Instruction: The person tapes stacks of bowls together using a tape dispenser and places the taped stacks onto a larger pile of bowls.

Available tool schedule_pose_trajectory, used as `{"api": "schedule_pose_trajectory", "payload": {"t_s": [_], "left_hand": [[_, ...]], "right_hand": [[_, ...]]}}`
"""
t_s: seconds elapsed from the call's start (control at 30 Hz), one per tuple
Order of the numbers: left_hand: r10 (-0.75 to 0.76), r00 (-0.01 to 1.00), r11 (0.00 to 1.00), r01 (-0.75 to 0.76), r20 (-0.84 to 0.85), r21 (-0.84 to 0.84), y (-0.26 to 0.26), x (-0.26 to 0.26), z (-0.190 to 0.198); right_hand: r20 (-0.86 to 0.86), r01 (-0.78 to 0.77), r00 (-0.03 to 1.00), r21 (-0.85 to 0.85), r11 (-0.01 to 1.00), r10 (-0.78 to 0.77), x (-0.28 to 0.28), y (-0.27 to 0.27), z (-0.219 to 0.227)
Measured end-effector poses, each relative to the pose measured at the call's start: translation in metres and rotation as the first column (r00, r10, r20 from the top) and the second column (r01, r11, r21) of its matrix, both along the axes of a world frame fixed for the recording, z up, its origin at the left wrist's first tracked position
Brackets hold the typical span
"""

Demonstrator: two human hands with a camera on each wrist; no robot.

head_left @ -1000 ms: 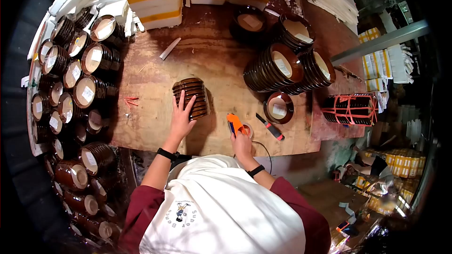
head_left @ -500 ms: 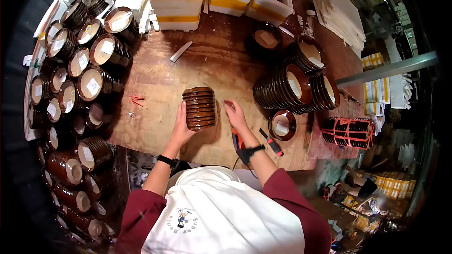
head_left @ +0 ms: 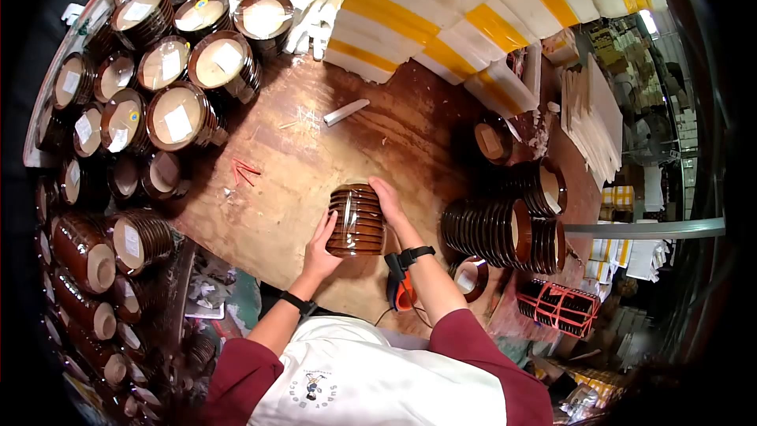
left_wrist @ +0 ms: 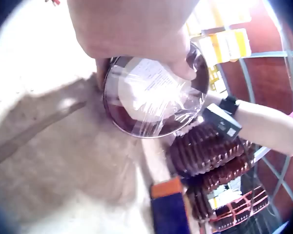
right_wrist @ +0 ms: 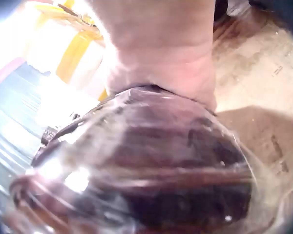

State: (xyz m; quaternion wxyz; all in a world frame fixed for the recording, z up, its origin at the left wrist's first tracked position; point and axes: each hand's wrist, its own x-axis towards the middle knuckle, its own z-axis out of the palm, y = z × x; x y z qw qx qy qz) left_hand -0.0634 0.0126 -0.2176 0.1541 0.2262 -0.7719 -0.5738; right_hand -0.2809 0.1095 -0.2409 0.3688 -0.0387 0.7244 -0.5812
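I hold a wrapped stack of brown bowls (head_left: 357,221) between both hands, lying on its side on the bench (head_left: 284,205), roughly centre and near my edge. My left hand (head_left: 319,246) presses the near end, fingers spread against the rim; the left wrist view shows the thumb over the open face of the end bowl (left_wrist: 154,95), which is covered in clear film with a paper label beneath. My right hand (head_left: 389,201) lies along the far side and top, fingers fairly straight over the ribbed rims. Neither grip is closed round the stack: both are open-palmed and work by clamping the load between them.

Assessment: the bowls look glazed and rigid, so I judge the stack heavy for its size and breakable if dropped or knocked. The film (right_wrist: 151,180) is glossy and likely slippery under the palm. The ribbed rims give some purchase along the side. The soundest hold, in my judgement, is one palm on each end, squeezing along the axis so the nested bowls cannot slide apart. Lifting by the film alone risks tearing.

Nearby: an orange-handled tool (head_left: 402,288) lies by my right wrist, and other stacks (head_left: 489,233) sit to the right, well apart.
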Motion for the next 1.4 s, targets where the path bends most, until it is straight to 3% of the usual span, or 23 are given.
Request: {"api": "schedule_pose_trajectory", "payload": {"t_s": [0.07,0.13,0.2,0.3,0.33,0.37,0.43,0.57,0.7,0.73,0.87,0.93,0.97,1.0,1.07,1.1,1.17,1.23,1.27,1.3,1.33,1.37,1.4], "left_hand": [[0.009,1.000,0.997,-0.011,0.028,0.077,-0.008,-0.004,0.022],[-0.034,0.989,0.964,-0.006,0.143,0.266,-0.018,0.001,0.048],[-0.108,0.954,0.912,-0.017,0.279,0.411,-0.028,0.005,0.072],[-0.234,0.944,0.793,0.048,0.231,0.607,-0.047,0.008,0.071],[-0.283,0.940,0.732,0.084,0.189,0.676,-0.052,0.007,0.083],[-0.298,0.933,0.732,0.088,0.201,0.675,-0.052,0.012,0.085],[-0.318,0.922,0.740,0.095,0.221,0.666,-0.055,0.020,0.084],[-0.295,0.909,0.757,0.034,0.295,0.652,-0.054,0.033,0.073],[-0.311,0.848,0.750,-0.058,0.429,0.659,-0.053,0.039,0.067],[-0.323,0.856,0.771,-0.009,0.403,0.637,-0.052,0.041,0.075],[-0.274,0.901,0.828,0.044,0.335,0.559,-0.039,0.044,0.056],[-0.330,0.790,0.875,0.051,0.517,0.481,-0.052,0.038,0.049],[-0.343,0.722,0.896,0.059,0.601,0.441,-0.058,0.035,0.044],[-0.310,0.813,0.901,0.085,0.494,0.425,-0.060,0.035,0.036],[-0.229,0.941,0.917,0.123,0.247,0.380,-0.064,0.039,0.009],[-0.270,0.940,0.783,0.090,0.206,0.616,-0.057,0.040,-0.018],[-0.299,0.951,0.360,0.034,0.080,0.932,-0.037,0.035,-0.068],[-0.050,0.999,0.331,0.026,-0.010,0.943,-0.018,0.034,-0.067],[-0.111,0.993,0.288,-0.003,0.036,0.958,-0.017,0.032,-0.088],[-0.040,0.997,0.311,-0.046,0.062,0.949,-0.014,0.032,-0.068],[-0.063,0.992,0.317,-0.085,0.110,0.945,-0.014,0.029,-0.076],[-0.087,0.983,0.323,-0.126,0.162,0.938,-0.015,0.028,-0.084],[-0.147,0.971,0.319,-0.135,0.190,0.938,-0.016,0.030,-0.082]], "right_hand": [[0.148,-0.054,0.988,0.111,0.992,0.037,-0.005,-0.002,0.013],[0.375,-0.151,0.924,0.186,0.971,0.072,0.002,0.006,0.033],[0.488,-0.253,0.868,0.281,0.926,0.089,0.015,0.014,0.042],[0.622,-0.418,0.768,0.307,0.855,0.152,0.045,0.033,0.063],[0.684,-0.400,0.718,0.256,0.880,0.128,0.054,0.045,0.027],[0.740,-0.379,0.663,0.203,0.903,0.112,0.062,0.051,0.006],[0.689,-0.368,0.720,0.270,0.890,0.089,0.082,0.035,0.051],[0.740,-0.363,0.660,0.165,0.917,0.128,0.103,0.041,-0.028],[0.767,-0.372,0.628,0.144,0.917,0.134,0.114,0.036,-0.019],[0.747,-0.351,0.654,0.154,0.923,0.124,0.115,0.037,-0.028],[0.805,-0.183,0.582,-0.004,0.983,0.111,0.115,0.041,-0.029],[0.827,-0.065,0.558,-0.038,0.997,0.068,0.116,0.045,-0.010],[0.834,0.023,0.550,-0.072,0.997,0.048,0.117,0.051,-0.024],[0.842,0.110,0.538,-0.107,0.988,0.032,0.118,0.059,-0.042],[0.700,0.249,0.711,-0.151,0.956,-0.074,0.130,0.077,-0.034],[0.620,0.307,0.774,-0.185,0.933,-0.132,0.139,0.079,-0.027],[0.611,0.439,0.751,-0.180,0.880,-0.249,0.163,0.061,0.039],[0.528,0.502,0.779,-0.203,0.841,-0.338,0.186,0.055,0.041],[0.552,0.535,0.756,-0.214,0.818,-0.350,0.192,0.052,0.040],[0.575,0.566,0.734,-0.225,0.793,-0.361,0.192,0.052,0.036],[0.565,0.560,0.747,-0.250,0.790,-0.351,0.187,0.057,0.011],[0.670,0.561,0.686,-0.238,0.793,-0.284,0.183,0.064,-0.005],[0.627,0.559,0.690,-0.145,0.816,-0.361,0.188,0.061,0.009]]}}
